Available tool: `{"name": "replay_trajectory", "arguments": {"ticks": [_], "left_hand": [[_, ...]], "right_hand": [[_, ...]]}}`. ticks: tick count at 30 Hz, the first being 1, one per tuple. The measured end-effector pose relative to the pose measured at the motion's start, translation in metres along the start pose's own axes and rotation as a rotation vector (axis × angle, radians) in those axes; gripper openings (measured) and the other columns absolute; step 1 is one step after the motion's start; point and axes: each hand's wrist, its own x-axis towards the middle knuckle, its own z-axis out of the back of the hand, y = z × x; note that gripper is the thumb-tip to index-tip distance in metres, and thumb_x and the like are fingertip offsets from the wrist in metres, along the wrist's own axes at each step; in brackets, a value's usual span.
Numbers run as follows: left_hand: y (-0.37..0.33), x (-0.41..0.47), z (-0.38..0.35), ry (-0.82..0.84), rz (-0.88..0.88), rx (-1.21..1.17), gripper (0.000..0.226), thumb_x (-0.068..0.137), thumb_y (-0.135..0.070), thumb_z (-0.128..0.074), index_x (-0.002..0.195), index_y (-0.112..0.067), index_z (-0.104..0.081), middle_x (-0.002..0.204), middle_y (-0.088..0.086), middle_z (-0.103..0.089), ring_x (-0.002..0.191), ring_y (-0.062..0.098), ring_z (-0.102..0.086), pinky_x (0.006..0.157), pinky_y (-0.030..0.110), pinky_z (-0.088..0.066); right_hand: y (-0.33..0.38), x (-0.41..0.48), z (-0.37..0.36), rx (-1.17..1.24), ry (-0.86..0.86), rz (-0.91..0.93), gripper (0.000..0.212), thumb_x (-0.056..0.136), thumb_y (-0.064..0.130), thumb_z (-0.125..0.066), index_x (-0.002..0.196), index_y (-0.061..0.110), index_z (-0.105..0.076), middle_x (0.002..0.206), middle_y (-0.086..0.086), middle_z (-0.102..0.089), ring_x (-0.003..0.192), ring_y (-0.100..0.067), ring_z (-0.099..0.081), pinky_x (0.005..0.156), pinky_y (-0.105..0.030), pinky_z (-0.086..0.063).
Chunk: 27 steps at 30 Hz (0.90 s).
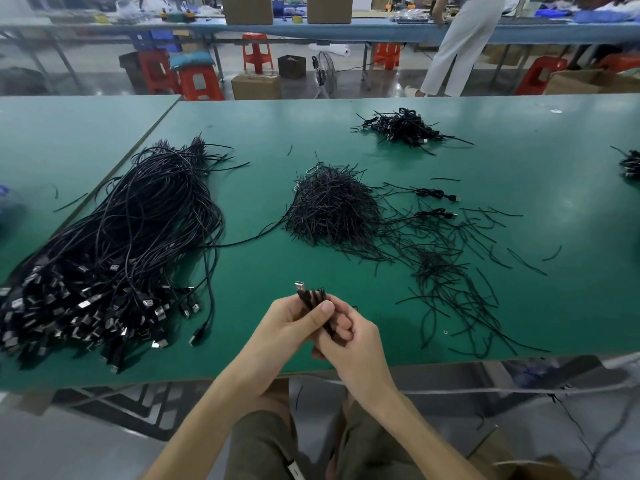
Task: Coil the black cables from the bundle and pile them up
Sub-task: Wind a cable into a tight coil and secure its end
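A folded black cable (311,295) with a silver USB plug sticking up sits between both hands just above the green table's near edge. My left hand (294,323) grips the folded loops, thumb pressed across them. My right hand (346,341) curls around the lower part of the same cable. A large bundle of loose black cables (114,244) lies at the left, plugs toward me. A pile of coiled cables (401,128) sits far right of centre. A heap of black twist ties (332,206) lies in the middle.
Two single coiled cables (433,194) lie right of the tie heap, with loose ties (450,271) scattered toward the near right. Another cable pile (630,166) shows at the right edge. Beyond the green table (519,323), red stools, boxes and a standing person.
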Motion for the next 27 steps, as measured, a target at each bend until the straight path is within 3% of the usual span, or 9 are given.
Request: {"name": "replay_trajectory", "arguments": {"ticks": [3, 5, 7, 10, 13, 16, 20, 25, 27], "left_hand": [[0.0, 0.0, 0.004, -0.006, 0.019, -0.005, 0.028, 0.096, -0.028, -0.065, 0.101, -0.003, -0.075, 0.096, 0.022, -0.074, 0.09, 0.032, -0.071, 0.072, 0.042, -0.055], [-0.005, -0.001, 0.01, -0.012, 0.05, 0.022, 0.026, 0.095, -0.022, -0.064, 0.106, 0.0, -0.073, 0.101, 0.022, -0.075, 0.098, 0.033, -0.072, 0.089, 0.039, -0.058], [-0.01, -0.001, 0.015, -0.007, 0.066, 0.078, 0.022, 0.097, -0.013, -0.063, 0.108, 0.004, -0.073, 0.104, 0.023, -0.075, 0.102, 0.032, -0.072, 0.093, 0.033, -0.057], [-0.011, -0.002, 0.019, -0.049, 0.057, 0.184, 0.02, 0.098, -0.006, -0.061, 0.106, 0.008, -0.072, 0.104, 0.023, -0.075, 0.1, 0.027, -0.072, 0.092, 0.034, -0.059], [-0.007, -0.004, 0.018, -0.095, 0.099, 0.227, 0.02, 0.099, -0.014, -0.062, 0.104, 0.0, -0.075, 0.102, 0.017, -0.076, 0.099, 0.026, -0.072, 0.093, 0.04, -0.059], [-0.003, -0.004, 0.021, -0.139, 0.095, 0.356, 0.015, 0.098, -0.018, -0.066, 0.1, -0.009, -0.077, 0.094, 0.007, -0.078, 0.089, 0.015, -0.072, 0.082, 0.033, -0.061], [0.002, -0.002, 0.03, -0.219, 0.137, 0.451, 0.015, 0.088, -0.019, -0.078, 0.098, -0.009, -0.071, 0.082, 0.008, -0.077, 0.078, 0.023, -0.075, 0.068, 0.026, -0.06], [0.007, -0.002, 0.032, -0.211, 0.141, 0.577, 0.016, 0.09, -0.015, -0.076, 0.105, -0.018, -0.071, 0.078, 0.004, -0.077, 0.074, 0.02, -0.075, 0.073, 0.03, -0.061], [0.008, -0.003, 0.031, -0.22, 0.121, 0.592, 0.014, 0.091, -0.014, -0.075, 0.105, -0.016, -0.073, 0.079, 0.005, -0.077, 0.074, 0.018, -0.074, 0.07, 0.025, -0.059]], "right_hand": [[0.0, 0.001, 0.002, -0.099, -0.018, 0.065, 0.03, 0.087, 0.036, -0.069, 0.117, 0.041, -0.066, 0.097, 0.007, -0.076, 0.089, -0.016, -0.074, 0.079, -0.035, -0.062], [-0.001, 0.001, 0.005, -0.199, -0.009, 0.13, 0.029, 0.088, 0.03, -0.069, 0.116, 0.034, -0.067, 0.098, 0.011, -0.073, 0.091, -0.013, -0.071, 0.08, -0.026, -0.058], [-0.003, 0.002, 0.009, -0.298, 0.014, 0.179, 0.033, 0.089, 0.018, -0.072, 0.121, 0.024, -0.066, 0.104, 0.013, -0.071, 0.098, -0.009, -0.068, 0.083, -0.018, -0.053], [-0.005, 0.007, 0.013, -0.401, 0.025, 0.203, 0.039, 0.091, 0.013, -0.074, 0.128, 0.012, -0.063, 0.114, 0.005, -0.068, 0.104, -0.004, -0.064, 0.09, -0.02, -0.052], [-0.004, 0.009, 0.013, -0.415, 0.083, 0.181, 0.038, 0.095, 0.02, -0.073, 0.131, 0.013, -0.062, 0.115, 0.005, -0.067, 0.105, -0.005, -0.063, 0.091, -0.02, -0.051], [-0.009, 0.009, 0.014, -0.464, 0.09, 0.15, 0.04, 0.095, 0.016, -0.071, 0.134, 0.015, -0.06, 0.119, 0.006, -0.064, 0.106, -0.005, -0.061, 0.093, -0.026, -0.052], [-0.014, 0.009, 0.02, -0.55, 0.121, 0.098, 0.044, 0.096, 0.004, -0.065, 0.139, 0.013, -0.058, 0.124, 0.004, -0.062, 0.112, -0.01, -0.059, 0.099, -0.034, -0.052], [-0.02, 0.009, 0.019, -0.599, 0.18, 0.104, 0.042, 0.098, 0.014, -0.066, 0.137, 0.02, -0.055, 0.117, 0.016, -0.056, 0.108, 0.002, -0.054, 0.097, -0.018, -0.047], [-0.022, 0.01, 0.019, -0.601, 0.216, 0.062, 0.044, 0.096, 0.022, -0.069, 0.136, 0.027, -0.052, 0.114, 0.026, -0.051, 0.106, 0.009, -0.051, 0.093, -0.009, -0.042]]}}
